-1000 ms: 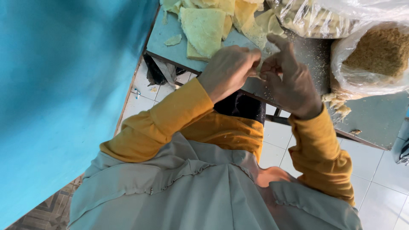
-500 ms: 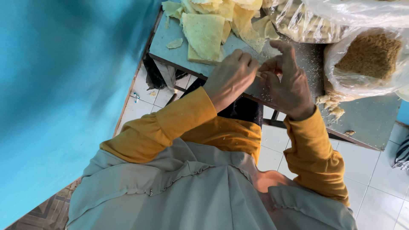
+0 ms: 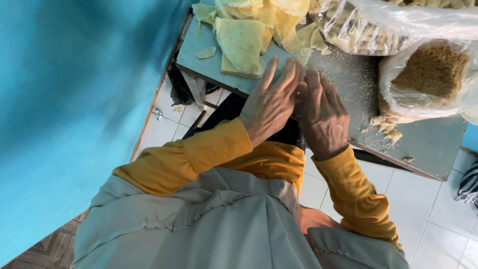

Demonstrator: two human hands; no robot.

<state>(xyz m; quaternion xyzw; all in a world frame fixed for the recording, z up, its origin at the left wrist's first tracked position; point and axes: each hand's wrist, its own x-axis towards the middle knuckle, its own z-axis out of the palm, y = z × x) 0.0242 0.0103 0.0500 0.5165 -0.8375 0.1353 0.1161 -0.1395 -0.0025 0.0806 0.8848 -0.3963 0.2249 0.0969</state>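
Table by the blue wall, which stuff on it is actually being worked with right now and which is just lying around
In use:
left hand and right hand, pressed together over something hidden between them
stack of pale yellow wrapper sheets
open bag of brown crumbly filling

Lying about:
clear bag of pale pieces
crumbs on the table
dark cloth under it

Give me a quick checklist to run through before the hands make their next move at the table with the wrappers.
1. Both hands over the table: ok; left hand and right hand are pressed side by side.
2. What the hands hold: cannot tell; it is hidden between them.
3. Yellow wrappers within reach: ok, stacked just beyond the left hand.
4. Bag of brown filling open: ok, beside the right hand.
5. Table surface clean: not ok; crumbs are scattered by the bag.
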